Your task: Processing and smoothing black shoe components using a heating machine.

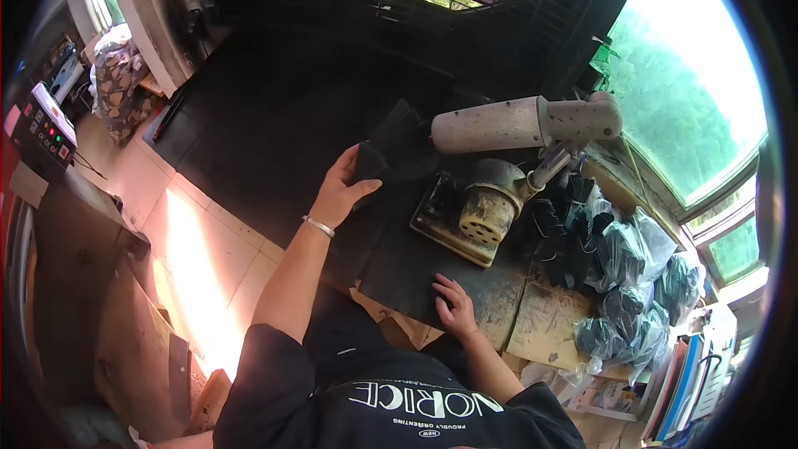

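Head view: we record a broad, dark worktable (pixel 258 125) filling the middle, with a tall window (pixel 690 91) at upper right. Along the right edge of the work surface we note a heap of clear plastic bags (pixel 636 258), some with dark contents.

Between the heap and the table's middle stands a dusty machine (pixel 490 204) with a flat, squared base and a round, perforated housing; a pipe joins it to a pale, ribbed cylinder (pixel 490 125) lying across its far side. At far left we see a control box (pixel 51 129) with lit red and green lamps.

Our dark piece (pixel 397 143) is over the table, left of the machine and just beside the cylinder's end. Its outline merges with the black surface, so we cannot fairly judge its shape or whether it touches the table.

Left hand (pixel 349 181): thumb and fingers closed on the piece's near end. Right hand (pixel 455 306): near the table's front edge, fingers loosely curled and parted, gripping nothing visible. Smallest item: a pale bracelet (pixel 318 226) on the left wrist.
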### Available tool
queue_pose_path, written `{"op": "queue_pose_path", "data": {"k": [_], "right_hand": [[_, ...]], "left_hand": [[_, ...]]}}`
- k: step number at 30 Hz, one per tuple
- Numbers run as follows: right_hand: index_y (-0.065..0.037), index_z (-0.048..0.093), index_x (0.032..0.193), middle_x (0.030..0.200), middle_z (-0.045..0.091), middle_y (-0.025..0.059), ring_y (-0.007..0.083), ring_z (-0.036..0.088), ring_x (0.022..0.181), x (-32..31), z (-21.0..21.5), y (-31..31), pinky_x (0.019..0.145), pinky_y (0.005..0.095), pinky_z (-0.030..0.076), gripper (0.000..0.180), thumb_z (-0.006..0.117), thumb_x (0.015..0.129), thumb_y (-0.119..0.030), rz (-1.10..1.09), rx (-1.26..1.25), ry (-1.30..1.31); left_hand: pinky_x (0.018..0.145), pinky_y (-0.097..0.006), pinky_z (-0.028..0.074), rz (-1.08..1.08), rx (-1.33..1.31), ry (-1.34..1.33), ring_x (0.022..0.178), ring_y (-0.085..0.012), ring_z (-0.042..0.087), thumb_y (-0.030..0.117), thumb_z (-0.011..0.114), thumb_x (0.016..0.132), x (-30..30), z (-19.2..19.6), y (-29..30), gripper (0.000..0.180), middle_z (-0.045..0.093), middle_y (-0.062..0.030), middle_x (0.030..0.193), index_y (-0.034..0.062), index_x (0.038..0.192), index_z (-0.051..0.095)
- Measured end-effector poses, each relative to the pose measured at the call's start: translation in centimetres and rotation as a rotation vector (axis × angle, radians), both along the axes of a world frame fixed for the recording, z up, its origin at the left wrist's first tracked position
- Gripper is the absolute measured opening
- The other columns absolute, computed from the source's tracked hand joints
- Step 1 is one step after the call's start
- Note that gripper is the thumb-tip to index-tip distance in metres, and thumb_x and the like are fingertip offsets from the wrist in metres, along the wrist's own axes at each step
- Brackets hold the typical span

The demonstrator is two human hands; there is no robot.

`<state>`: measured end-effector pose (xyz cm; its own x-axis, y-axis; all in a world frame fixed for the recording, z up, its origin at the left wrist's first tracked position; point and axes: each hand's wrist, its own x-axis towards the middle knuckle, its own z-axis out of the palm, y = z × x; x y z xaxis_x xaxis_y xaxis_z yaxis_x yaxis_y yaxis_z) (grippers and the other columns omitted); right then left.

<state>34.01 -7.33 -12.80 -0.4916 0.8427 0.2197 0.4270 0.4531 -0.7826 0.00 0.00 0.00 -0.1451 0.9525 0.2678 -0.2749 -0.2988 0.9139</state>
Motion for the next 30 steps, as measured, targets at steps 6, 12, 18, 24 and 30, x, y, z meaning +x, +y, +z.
{"op": "queue_pose_path", "data": {"k": [6, 12, 18, 24, 30], "right_hand": [[-0.007, 0.067, 0.114, 0.131, 0.060, 0.0126, 0.0359, 0.056, 0.120, -0.3, 0.1, -0.5, 0.109, 0.0454, 0.039, 0.032, 0.060, 0.082, -0.008, -0.011, -0.014, 0.009], [-0.007, 0.067, 0.114, 0.132, 0.060, 0.0123, 0.0362, 0.056, 0.120, 0.0, -0.1, 0.0, 0.109, 0.0453, 0.039, 0.032, 0.061, 0.082, -0.009, -0.015, -0.014, 0.000], [-0.007, 0.067, 0.114, 0.131, 0.061, 0.0122, 0.0367, 0.056, 0.120, 0.2, -0.3, 0.1, 0.109, 0.0455, 0.039, 0.033, 0.061, 0.082, -0.008, -0.012, -0.016, 0.014], [-0.008, 0.067, 0.114, 0.131, 0.061, 0.0118, 0.0357, 0.056, 0.120, 0.2, -0.5, 0.2, 0.109, 0.0466, 0.039, 0.033, 0.061, 0.082, -0.007, -0.002, -0.002, 0.030], [-0.008, 0.067, 0.114, 0.130, 0.061, 0.0120, 0.0342, 0.057, 0.120, 0.3, -0.5, 0.3, 0.110, 0.0471, 0.038, 0.032, 0.062, 0.082, -0.007, 0.002, -0.002, 0.022]], "left_hand": [[0.104, -0.030, 0.042, -0.036, -0.012, -0.076, 0.123, -0.0162, 0.051, -0.003, 0.075, 0.077, 0.7, 0.3, 0.9, 0.070, 0.053, -0.0066, 0.134, 0.0028, 0.140, 0.045], [0.105, -0.031, 0.043, -0.042, -0.005, 0.013, 0.123, -0.0166, 0.051, -0.005, 0.075, 0.076, 1.7, 0.6, 3.1, 0.074, 0.053, -0.0072, 0.134, 0.0046, 0.142, 0.043], [0.104, -0.030, 0.042, -0.032, 0.039, 0.179, 0.121, -0.0156, 0.052, -0.001, 0.078, 0.076, 2.4, 1.2, 5.2, 0.071, 0.054, -0.0060, 0.131, 0.0036, 0.139, 0.045], [0.106, -0.031, 0.039, -0.031, 0.056, 0.236, 0.121, -0.0160, 0.051, 0.002, 0.078, 0.076, 3.0, 1.6, 6.8, 0.067, 0.057, -0.0062, 0.128, 0.0034, 0.136, 0.047], [0.106, -0.031, 0.039, -0.040, 0.050, 0.286, 0.122, -0.0166, 0.050, 0.001, 0.078, 0.075, 3.2, 1.6, 7.5, 0.070, 0.055, -0.0066, 0.130, 0.0031, 0.137, 0.046]]}}
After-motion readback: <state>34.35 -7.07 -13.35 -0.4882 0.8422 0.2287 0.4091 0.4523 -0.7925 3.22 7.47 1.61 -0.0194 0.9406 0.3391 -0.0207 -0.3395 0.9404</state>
